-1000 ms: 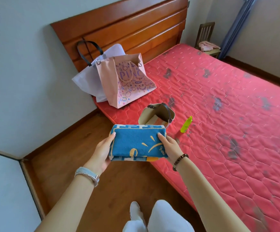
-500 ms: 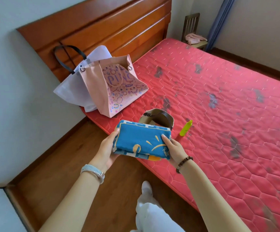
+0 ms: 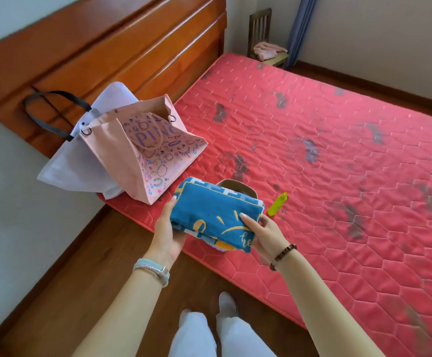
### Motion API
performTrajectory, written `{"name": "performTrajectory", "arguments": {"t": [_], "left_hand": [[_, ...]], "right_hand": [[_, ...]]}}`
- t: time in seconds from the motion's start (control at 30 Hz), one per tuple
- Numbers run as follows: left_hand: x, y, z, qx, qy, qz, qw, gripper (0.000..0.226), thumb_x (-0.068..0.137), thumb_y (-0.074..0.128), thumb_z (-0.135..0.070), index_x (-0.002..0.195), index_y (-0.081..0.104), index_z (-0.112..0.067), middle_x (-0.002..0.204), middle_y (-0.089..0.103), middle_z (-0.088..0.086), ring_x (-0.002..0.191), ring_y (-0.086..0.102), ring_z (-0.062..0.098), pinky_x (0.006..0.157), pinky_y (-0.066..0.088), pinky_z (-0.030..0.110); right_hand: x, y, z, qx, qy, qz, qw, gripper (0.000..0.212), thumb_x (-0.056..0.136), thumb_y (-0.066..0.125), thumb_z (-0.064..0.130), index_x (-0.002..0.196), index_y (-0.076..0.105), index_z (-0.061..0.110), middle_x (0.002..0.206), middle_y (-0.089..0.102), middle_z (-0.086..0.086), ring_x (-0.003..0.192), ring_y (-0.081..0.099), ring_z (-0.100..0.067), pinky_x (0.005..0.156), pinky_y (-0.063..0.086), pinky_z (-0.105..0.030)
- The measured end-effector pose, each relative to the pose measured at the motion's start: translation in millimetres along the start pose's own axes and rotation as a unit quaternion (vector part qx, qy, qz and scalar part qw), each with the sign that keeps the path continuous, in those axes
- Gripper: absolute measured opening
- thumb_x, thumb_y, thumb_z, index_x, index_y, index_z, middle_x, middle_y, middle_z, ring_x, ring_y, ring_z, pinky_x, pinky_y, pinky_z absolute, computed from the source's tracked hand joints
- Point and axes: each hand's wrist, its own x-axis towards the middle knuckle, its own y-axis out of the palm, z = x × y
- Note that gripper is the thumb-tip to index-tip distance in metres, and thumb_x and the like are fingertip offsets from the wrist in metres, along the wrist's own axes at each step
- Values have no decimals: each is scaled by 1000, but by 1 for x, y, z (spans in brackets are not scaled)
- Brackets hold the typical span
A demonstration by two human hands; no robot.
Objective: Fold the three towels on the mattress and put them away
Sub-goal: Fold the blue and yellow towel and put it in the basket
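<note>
A folded stack of towels [image 3: 213, 215], blue with yellow markings on top and other layers showing underneath, hangs in the air over the near edge of the red mattress [image 3: 338, 176]. My left hand [image 3: 167, 230] holds the stack's left end with the thumb up along its side. My right hand [image 3: 261, 231] grips the right end, thumb on top and fingers below. A pink patterned tote bag [image 3: 155, 155] stands open on the mattress corner just beyond the stack.
A white bag [image 3: 80, 161] with black handles leans behind the pink tote against the wooden headboard [image 3: 122, 50]. A small beige bag [image 3: 238, 186] and a yellow-green bottle [image 3: 277, 203] lie on the mattress behind the towels. A chair [image 3: 266, 37] with pink cloth stands far back.
Both hands have carried the folded stack forward and a little up, closer to the pink tote. The view has shifted left and nearer the bags.
</note>
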Motion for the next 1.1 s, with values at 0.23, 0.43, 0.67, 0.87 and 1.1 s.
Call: {"name": "performTrajectory", "arguments": {"t": [0.23, 0.43, 0.67, 0.87, 1.1], "left_hand": [[42, 0, -5, -12, -57, 19, 998, 30, 94, 57, -38, 110, 70, -16, 105, 75, 7, 93, 71, 22, 84, 54, 39], [69, -12, 0, 45, -119, 42, 991, 53, 82, 72, -26, 130, 60, -9, 121, 70, 15, 106, 69, 31, 84, 59, 45], [90, -46, -4, 116, -197, 125, 965, 49, 86, 70, -21, 132, 57, -11, 124, 68, 15, 112, 67, 33, 92, 56, 50], [94, -59, 10, 151, -198, 151, 957, 53, 84, 71, -12, 134, 54, -7, 125, 67, 17, 112, 66, 36, 92, 56, 51], [105, -54, 13, 216, -192, 183, 940, 44, 87, 65, 4, 129, 56, -4, 122, 69, 16, 109, 68, 33, 87, 59, 42]], "right_hand": [[4, -1, -19, 32, 8, -13, 999, 79, 56, 90, 23, 125, 55, 4, 120, 67, -16, 101, 69, -28, 74, 58, -34], [7, 44, -49, 120, -26, -78, 989, 48, 79, 69, 6, 125, 57, 6, 119, 68, -15, 100, 70, -27, 73, 58, -36], [13, 78, -88, 152, -43, -123, 980, 50, 80, 68, 5, 128, 55, 5, 122, 66, -17, 106, 67, -31, 78, 58, -37], [14, 77, -107, 170, -41, -138, 975, 52, 83, 67, -1, 133, 52, 4, 127, 63, -19, 115, 62, -36, 86, 56, -42], [14, 46, -103, 168, 19, -197, 966, 30, 88, 63, 5, 117, 57, 9, 109, 68, -14, 89, 70, -22, 70, 58, -34]]}}
